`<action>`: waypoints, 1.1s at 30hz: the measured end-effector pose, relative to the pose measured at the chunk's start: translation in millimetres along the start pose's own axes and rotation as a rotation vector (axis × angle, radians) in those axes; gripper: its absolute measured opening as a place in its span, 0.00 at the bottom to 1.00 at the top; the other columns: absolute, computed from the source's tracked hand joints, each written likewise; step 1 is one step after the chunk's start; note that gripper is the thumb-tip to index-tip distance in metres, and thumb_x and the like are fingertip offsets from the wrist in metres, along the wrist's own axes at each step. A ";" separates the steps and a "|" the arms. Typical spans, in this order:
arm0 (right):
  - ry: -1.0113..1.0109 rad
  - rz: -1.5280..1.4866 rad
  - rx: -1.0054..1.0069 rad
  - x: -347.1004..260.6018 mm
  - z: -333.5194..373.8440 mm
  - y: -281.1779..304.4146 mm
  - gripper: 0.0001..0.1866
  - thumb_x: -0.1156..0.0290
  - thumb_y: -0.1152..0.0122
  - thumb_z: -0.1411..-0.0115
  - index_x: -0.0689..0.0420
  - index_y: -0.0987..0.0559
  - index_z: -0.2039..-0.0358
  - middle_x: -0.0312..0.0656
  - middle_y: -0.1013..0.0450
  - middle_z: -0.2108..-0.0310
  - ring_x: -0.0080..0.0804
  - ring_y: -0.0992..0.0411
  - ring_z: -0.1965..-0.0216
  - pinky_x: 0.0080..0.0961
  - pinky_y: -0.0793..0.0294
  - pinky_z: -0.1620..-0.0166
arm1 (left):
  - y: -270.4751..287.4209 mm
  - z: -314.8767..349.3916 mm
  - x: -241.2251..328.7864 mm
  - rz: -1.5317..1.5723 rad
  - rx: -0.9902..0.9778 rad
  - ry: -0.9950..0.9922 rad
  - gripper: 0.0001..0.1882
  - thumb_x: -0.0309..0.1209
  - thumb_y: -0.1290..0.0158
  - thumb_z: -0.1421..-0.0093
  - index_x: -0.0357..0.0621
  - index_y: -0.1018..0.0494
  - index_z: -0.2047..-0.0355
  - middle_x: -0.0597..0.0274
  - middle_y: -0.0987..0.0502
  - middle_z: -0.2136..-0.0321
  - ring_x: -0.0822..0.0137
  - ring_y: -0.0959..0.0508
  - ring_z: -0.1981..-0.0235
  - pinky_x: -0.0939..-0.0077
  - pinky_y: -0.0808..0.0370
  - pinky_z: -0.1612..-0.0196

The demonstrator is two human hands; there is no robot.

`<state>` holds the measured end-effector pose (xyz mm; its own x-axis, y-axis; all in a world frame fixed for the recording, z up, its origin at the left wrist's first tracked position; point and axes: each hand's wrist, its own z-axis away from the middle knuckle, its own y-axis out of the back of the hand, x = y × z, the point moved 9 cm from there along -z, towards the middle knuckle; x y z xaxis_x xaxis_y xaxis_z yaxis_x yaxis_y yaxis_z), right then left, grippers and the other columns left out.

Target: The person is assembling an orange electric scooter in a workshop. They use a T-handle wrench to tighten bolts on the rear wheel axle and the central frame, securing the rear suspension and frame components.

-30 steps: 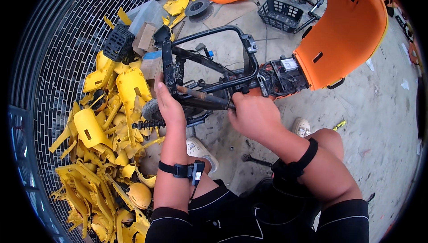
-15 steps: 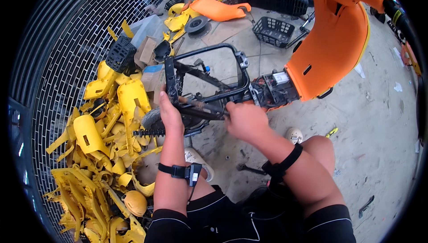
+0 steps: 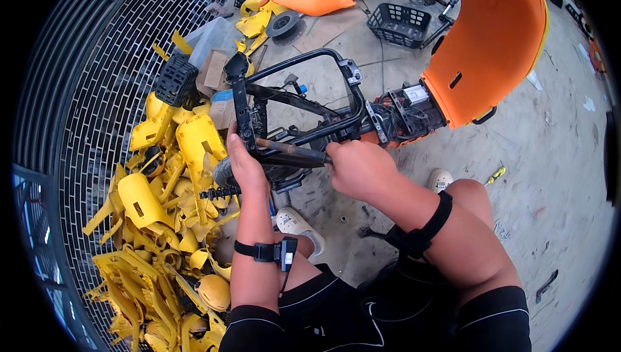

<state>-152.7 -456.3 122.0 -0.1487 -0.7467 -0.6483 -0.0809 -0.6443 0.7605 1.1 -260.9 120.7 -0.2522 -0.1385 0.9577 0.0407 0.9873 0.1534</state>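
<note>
concrete floor [image 3: 556,158]: carries black scooter frame [image 3: 326,129], front end cut off by the view; yellow panels [image 3: 142,200] heaped along floor's left edge. rust-and-black rod [image 3: 294,150] slopes along frame's near side, between the hands. right hand [image 3: 365,170]: fingers curled tight round rod's right end, fingertips hidden. left hand [image 3: 247,166]: at frame's rear end, fingers partly covered; cannot tell whether gripping.
</note>
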 end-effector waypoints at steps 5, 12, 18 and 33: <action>0.047 0.017 0.003 -2.9 -3.2 1.8 0.09 0.73 0.43 0.50 0.61 0.20 0.69 0.52 0.21 0.73 0.52 0.20 0.70 0.44 0.20 0.64 | -4.5 1.0 4.6 0.045 0.029 0.014 0.30 0.44 0.71 0.25 0.34 0.39 0.34 0.53 0.32 0.38 0.62 0.33 0.38 0.70 0.41 0.35; 0.119 0.090 0.065 -9.5 -4.2 4.3 0.09 0.74 0.43 0.51 0.63 0.20 0.70 0.53 0.21 0.76 0.51 0.20 0.72 0.42 0.19 0.67 | -4.7 -1.8 10.0 -0.065 0.069 -0.064 0.28 0.41 0.70 0.25 0.31 0.38 0.37 0.49 0.32 0.39 0.62 0.33 0.39 0.70 0.41 0.35; 0.058 0.007 0.050 -4.9 -5.7 4.0 0.08 0.73 0.43 0.50 0.61 0.19 0.70 0.51 0.21 0.76 0.49 0.20 0.73 0.42 0.20 0.68 | -5.6 -6.3 6.8 -0.021 0.033 -0.031 0.28 0.40 0.71 0.25 0.31 0.38 0.36 0.50 0.32 0.40 0.62 0.32 0.39 0.69 0.40 0.35; 0.020 0.198 0.185 3.3 -27.2 19.7 0.08 0.70 0.36 0.50 0.59 0.20 0.69 0.47 0.20 0.73 0.44 0.19 0.69 0.37 0.20 0.65 | -4.5 -6.5 10.2 -0.054 0.003 -0.027 0.26 0.38 0.65 0.26 0.32 0.38 0.36 0.50 0.32 0.41 0.63 0.30 0.42 0.70 0.38 0.37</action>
<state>-128.0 -476.0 133.9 -0.1598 -0.8597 -0.4851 -0.2308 -0.4452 0.8652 4.6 -267.3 131.4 -0.2797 -0.1899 0.9411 0.0228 0.9786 0.2043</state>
